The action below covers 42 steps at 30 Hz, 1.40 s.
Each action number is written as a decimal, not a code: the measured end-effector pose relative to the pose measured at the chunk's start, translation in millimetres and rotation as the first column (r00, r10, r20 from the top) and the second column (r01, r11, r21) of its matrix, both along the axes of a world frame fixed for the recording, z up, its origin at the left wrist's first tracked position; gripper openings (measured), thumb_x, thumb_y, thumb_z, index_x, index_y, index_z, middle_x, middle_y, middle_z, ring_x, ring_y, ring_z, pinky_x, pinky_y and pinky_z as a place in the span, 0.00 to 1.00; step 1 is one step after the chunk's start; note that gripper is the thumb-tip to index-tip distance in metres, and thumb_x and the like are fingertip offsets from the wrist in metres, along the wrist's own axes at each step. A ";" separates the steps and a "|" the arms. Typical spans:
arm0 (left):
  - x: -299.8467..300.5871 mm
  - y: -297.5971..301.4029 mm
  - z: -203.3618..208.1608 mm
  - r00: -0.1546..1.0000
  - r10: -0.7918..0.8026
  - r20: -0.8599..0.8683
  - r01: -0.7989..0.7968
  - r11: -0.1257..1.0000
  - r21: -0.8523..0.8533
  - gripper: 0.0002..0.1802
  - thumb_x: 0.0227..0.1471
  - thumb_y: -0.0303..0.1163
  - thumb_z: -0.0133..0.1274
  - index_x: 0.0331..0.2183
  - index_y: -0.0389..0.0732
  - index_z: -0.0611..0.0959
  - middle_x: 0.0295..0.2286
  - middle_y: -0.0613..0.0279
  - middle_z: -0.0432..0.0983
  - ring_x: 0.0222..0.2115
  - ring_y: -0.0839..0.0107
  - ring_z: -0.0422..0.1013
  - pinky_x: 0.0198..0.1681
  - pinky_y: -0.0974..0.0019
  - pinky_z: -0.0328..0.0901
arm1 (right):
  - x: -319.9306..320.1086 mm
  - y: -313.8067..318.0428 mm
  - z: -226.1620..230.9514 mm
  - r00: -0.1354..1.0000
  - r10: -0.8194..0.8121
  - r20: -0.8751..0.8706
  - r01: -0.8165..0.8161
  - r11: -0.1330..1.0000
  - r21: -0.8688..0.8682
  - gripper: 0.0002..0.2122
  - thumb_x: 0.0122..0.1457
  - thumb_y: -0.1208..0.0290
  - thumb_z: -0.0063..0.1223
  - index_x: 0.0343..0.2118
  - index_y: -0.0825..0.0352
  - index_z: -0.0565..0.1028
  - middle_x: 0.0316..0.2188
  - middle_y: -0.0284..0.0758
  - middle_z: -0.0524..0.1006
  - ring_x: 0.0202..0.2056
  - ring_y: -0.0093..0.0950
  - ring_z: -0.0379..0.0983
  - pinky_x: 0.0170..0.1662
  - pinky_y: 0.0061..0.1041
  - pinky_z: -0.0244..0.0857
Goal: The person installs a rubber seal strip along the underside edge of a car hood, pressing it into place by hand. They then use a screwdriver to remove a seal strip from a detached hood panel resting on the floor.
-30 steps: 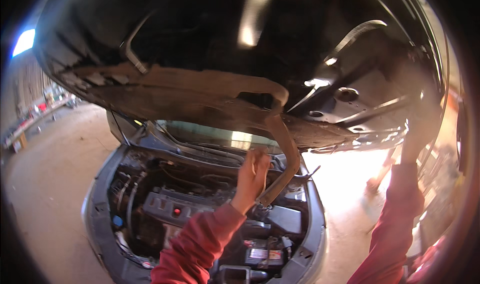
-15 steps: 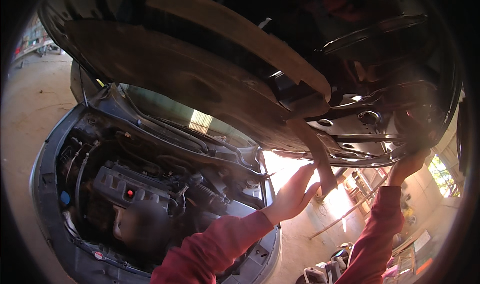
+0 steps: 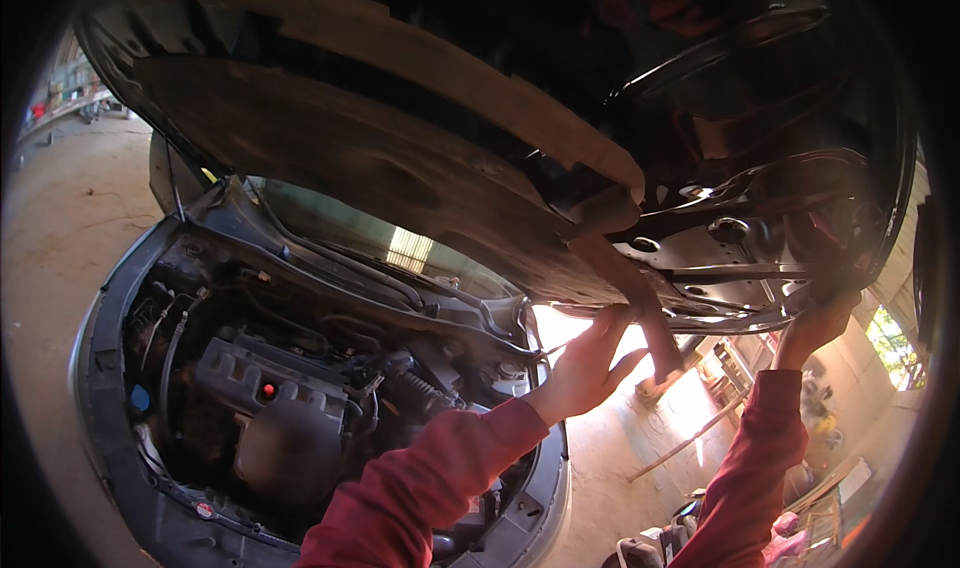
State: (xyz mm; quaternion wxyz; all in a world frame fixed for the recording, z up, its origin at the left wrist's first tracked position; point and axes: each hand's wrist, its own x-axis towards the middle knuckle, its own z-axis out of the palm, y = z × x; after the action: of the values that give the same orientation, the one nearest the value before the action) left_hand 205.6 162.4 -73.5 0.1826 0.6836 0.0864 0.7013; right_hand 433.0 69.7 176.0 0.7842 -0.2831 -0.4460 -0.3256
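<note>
Overhead is a car's raised hood (image 3: 730, 318), its dark underside toward me. A brown insulation liner (image 3: 350, 138) covers part of it, with a loose strip (image 3: 650, 318) hanging down over the hood's edge. My left hand (image 3: 585, 368) is open, thumb apart from the fingers. Its fingertips reach the liner's edge right beside the strip; whether they press on it I cannot tell. My right hand (image 3: 822, 326) is raised to the hood's edge at the right and closed around it, its fingertips lost in shadow.
Below lies the engine bay with a dark engine cover (image 3: 265, 378). The windshield (image 3: 380, 238) is behind it, and a thin support rod (image 3: 177, 180) stands at the left. On the floor at the right are a long stick (image 3: 690, 436) and assorted clutter.
The strip's lower end has swung to the right. My left hand's fingers have risen slightly against the liner's edge. My right hand stays at the hood's edge, and the view has shifted a little.
</note>
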 end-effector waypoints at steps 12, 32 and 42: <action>-119.0 -17.3 33.1 0.894 0.369 0.254 -0.342 0.929 -0.144 0.10 0.60 0.33 0.55 0.40 0.39 0.82 0.33 0.54 0.75 0.34 0.55 0.74 0.37 0.59 0.68 | 3.2 7.1 -4.7 0.965 -0.230 0.124 0.227 0.973 0.042 0.27 0.71 0.50 0.35 0.52 0.71 0.74 0.47 0.40 0.78 0.42 0.33 0.76 0.44 0.33 0.71; -209.5 -27.8 122.9 0.848 -0.308 0.432 0.352 0.936 -0.025 0.08 0.55 0.22 0.57 0.39 0.38 0.84 0.36 0.63 0.82 0.36 0.75 0.77 0.40 0.70 0.69 | 8.1 10.3 -6.3 0.979 -0.186 0.077 0.184 0.982 0.030 0.25 0.70 0.53 0.36 0.42 0.72 0.77 0.37 0.37 0.80 0.37 0.28 0.75 0.43 0.30 0.68; -210.2 -11.6 115.1 0.814 -0.335 0.474 0.415 0.907 -0.070 0.09 0.54 0.18 0.53 0.37 0.40 0.81 0.35 0.63 0.80 0.38 0.71 0.76 0.44 0.65 0.69 | 4.8 12.5 -7.8 0.994 -0.103 0.044 0.101 0.994 0.050 0.21 0.70 0.57 0.36 0.43 0.71 0.77 0.38 0.34 0.79 0.38 0.27 0.73 0.43 0.27 0.67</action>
State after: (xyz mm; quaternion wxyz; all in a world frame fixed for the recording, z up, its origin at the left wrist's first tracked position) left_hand -4.6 150.9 41.6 0.3903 0.4870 -0.0357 0.7805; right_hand 437.8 82.1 168.2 0.7624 -0.2788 -0.4413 -0.3823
